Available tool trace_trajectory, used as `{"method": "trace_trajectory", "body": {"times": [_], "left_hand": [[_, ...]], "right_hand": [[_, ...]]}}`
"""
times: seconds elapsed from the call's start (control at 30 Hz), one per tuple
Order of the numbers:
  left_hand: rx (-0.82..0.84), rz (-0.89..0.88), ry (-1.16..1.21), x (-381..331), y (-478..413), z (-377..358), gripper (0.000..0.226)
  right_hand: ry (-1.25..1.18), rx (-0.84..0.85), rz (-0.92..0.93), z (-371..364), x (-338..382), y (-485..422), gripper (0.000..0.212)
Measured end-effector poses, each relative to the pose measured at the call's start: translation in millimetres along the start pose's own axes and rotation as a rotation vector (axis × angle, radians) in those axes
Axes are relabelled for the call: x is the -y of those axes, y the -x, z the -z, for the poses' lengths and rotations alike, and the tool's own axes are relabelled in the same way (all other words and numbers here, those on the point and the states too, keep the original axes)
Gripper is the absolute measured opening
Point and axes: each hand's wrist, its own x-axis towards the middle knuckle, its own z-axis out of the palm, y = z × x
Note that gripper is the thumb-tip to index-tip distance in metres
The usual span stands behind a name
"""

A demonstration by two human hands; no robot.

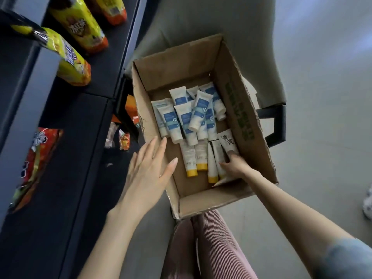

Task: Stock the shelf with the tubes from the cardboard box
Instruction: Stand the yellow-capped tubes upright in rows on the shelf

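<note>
An open cardboard box (pixel 241 109) stands on the grey floor in front of my knees. Inside lie several white tubes with blue labels (pixel 185 119) at the far end and several white tubes with yellow caps (pixel 190 158) nearer me. My right hand (pixel 234 163) is down in the box at its right side, fingers curled around a white tube with black characters (pixel 228 140). My left hand (pixel 149 172) hovers open above the box's left wall, fingers spread, holding nothing. The dark shelf (pixel 84 121) is on the left.
Yellow snack bags (pixel 78 27) and a red-orange bag (pixel 34 164) lie on the dark shelf boards. Small wrapped snacks (pixel 122 137) sit on a lower level beside the box. A black frame (pixel 275 125) stands right of the box. A white shoe (pixel 368 200) is at the right edge.
</note>
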Motion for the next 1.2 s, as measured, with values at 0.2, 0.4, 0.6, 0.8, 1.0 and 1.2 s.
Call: {"method": "trace_trajectory", "body": {"times": [0.2, 0.4, 0.6, 0.8, 1.0, 1.2], "left_hand": [[-0.014, -0.010, 0.034, 4, -5, -13, 0.063], [-0.023, -0.026, 0.040, 4, -6, -23, 0.081], [-0.042, -0.036, 0.099, 4, -4, -27, 0.080], [-0.064, -0.044, 0.194, 1, -2, -22, 0.057], [-0.103, -0.033, 0.339, -4, -4, -16, 0.053], [-0.144, 0.000, 0.480, -8, -9, -13, 0.047]], "right_hand": [[-0.126, 0.054, -0.093, -20, 7, -26, 0.069], [-0.123, 0.037, -0.098, -32, -4, -35, 0.074], [-0.203, 0.027, 0.021, -35, -7, -32, 0.065], [-0.601, -0.003, 0.188, -13, 11, -19, 0.054], [-0.970, 0.236, 0.318, 14, 38, 14, 0.049], [-1.241, 0.544, 0.388, 15, 53, 54, 0.035]]}}
